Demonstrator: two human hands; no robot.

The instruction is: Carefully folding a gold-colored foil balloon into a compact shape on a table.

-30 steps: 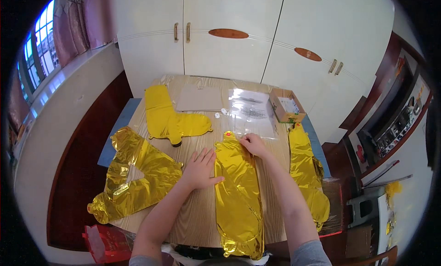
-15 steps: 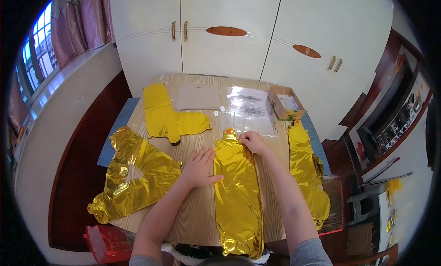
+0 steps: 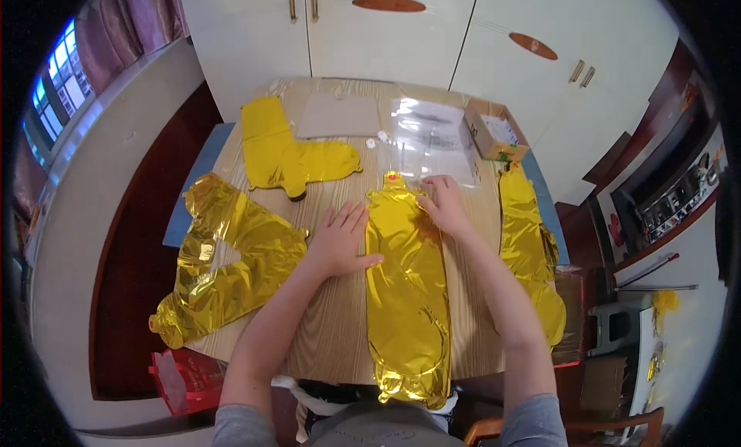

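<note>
A long gold foil balloon lies flat in front of me, its narrow tab with a red spot at the far end. My left hand rests open beside its left edge, with the thumb reaching onto the foil. At the far right corner is my right hand; its thumb touches the balloon and the bent fingers stand apart from the thumb. To the left lies an A-shaped gold foil balloon, and beyond it an L-shaped gold foil balloon. Another gold foil balloon lies along the table's right side.
Toward the back of the wooden table are a grey-beige flat sheet, a printed sheet in clear plastic, small white pieces and an open cardboard box. White cabinets stand behind. A red bag sits at lower left.
My right hand has shifted slightly right at the balloon's far corner, and its fingers have spread from a pinch. The left hand stays beside the balloon. The whole view has tilted downward.
</note>
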